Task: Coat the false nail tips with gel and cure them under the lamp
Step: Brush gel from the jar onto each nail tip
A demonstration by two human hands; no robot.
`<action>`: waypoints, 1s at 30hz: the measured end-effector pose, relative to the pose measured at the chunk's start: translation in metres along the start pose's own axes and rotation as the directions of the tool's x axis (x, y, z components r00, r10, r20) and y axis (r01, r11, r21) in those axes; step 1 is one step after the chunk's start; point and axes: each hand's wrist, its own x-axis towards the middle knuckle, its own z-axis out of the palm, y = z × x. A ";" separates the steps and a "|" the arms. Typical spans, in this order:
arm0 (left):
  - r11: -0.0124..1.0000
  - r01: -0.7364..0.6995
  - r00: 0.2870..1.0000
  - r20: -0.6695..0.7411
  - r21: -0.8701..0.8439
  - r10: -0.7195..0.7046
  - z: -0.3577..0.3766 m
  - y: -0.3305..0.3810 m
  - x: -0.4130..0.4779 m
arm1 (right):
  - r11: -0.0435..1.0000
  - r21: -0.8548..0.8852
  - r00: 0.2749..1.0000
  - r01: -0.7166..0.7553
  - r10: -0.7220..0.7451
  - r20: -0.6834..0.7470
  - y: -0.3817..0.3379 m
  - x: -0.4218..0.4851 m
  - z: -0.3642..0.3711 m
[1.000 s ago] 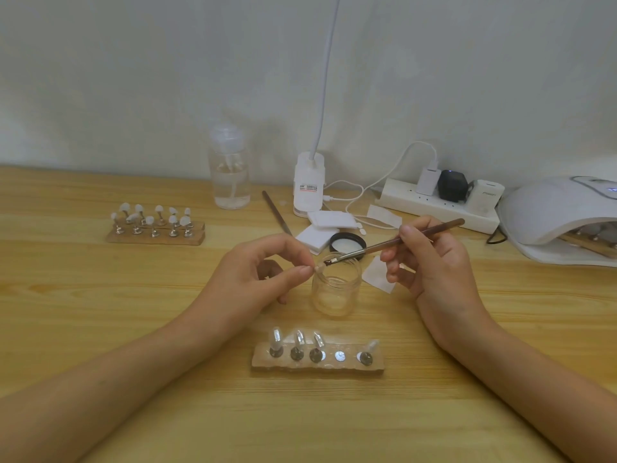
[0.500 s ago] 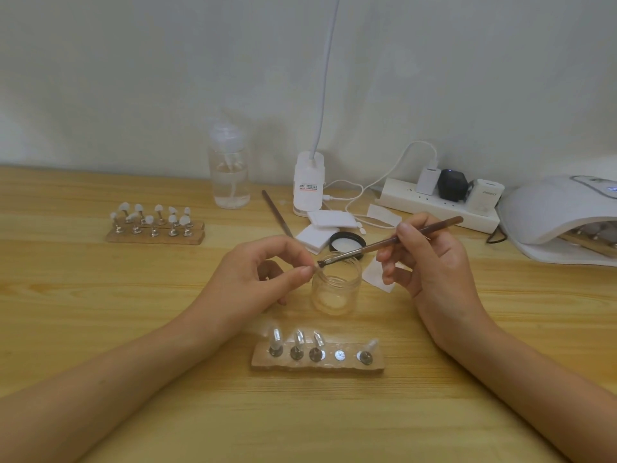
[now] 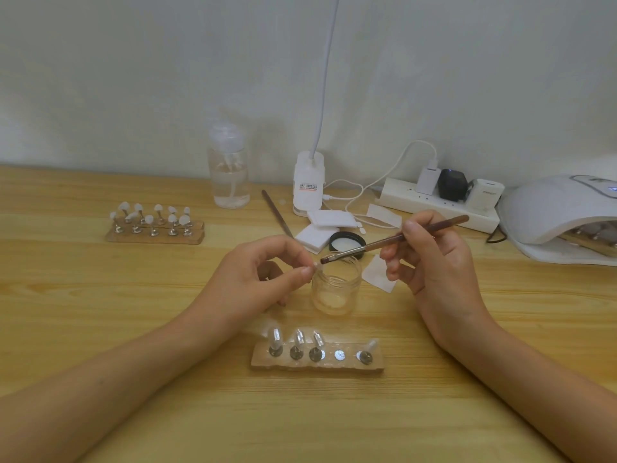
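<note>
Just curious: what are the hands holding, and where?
Left hand pinches a small clear nail tip by one end; right hand grips the thin brown brush mid-handle.

Near holder (image 3: 317, 366): four clear nail tips (image 3: 275, 336), one bare mount (image 3: 339, 354). One held tip (image 3: 317, 266). Far holder (image 3: 157, 238): ten white tips (image 3: 158, 207). One glass jar (image 3: 337, 289), one lid (image 3: 347, 243), one brush (image 3: 394, 240), one curing lamp (image 3: 551, 208).

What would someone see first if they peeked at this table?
The two hands in the middle: the left hand pinches a tiny clear nail tip while the right hand holds a brown brush to it, just above an open glass jar. Nearer the person lies a holder strip of clear tips on pegs, and the white curing lamp sits at the far right.
</note>
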 end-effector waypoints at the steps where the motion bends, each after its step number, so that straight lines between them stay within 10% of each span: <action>1: 1.000 0.000 1.000 0.000 0.002 0.000 0.000 0.000 0.000 | 1.000 -0.012 1.000 0.004 -0.004 0.015 0.000 0.000 0.001; 30: 0.999 0.050 0.999 0.015 -0.001 -0.050 0.001 0.000 0.002 | 0.999 -0.016 0.999 0.040 -0.040 0.029 -0.001 -0.002 0.003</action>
